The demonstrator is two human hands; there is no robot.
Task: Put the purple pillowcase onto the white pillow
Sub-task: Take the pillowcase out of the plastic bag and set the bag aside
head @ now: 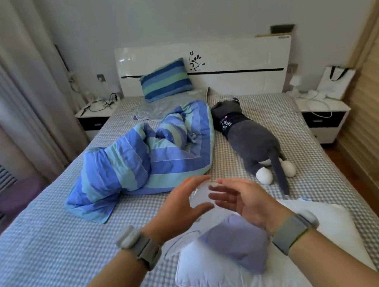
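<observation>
A white pillow (212,272) lies on the bed at the near right. A folded purple pillowcase (237,241), blurred, is on or just above the pillow's near-left part. Above it, my left hand (181,208) curls its fingers and thumb round a clear plastic wrapper (200,195). My right hand (242,201) faces it from the right with fingers spread and straight, their tips at the wrapper. Both wrists wear grey bands.
The bed (43,254) has a grey checked sheet. A crumpled blue striped quilt (138,158) lies mid-left, and a grey plush cat (252,141) mid-right. A striped pillow (166,80) leans on the headboard. Nightstands (324,116) flank the bed, with a wardrobe (378,107) to the right.
</observation>
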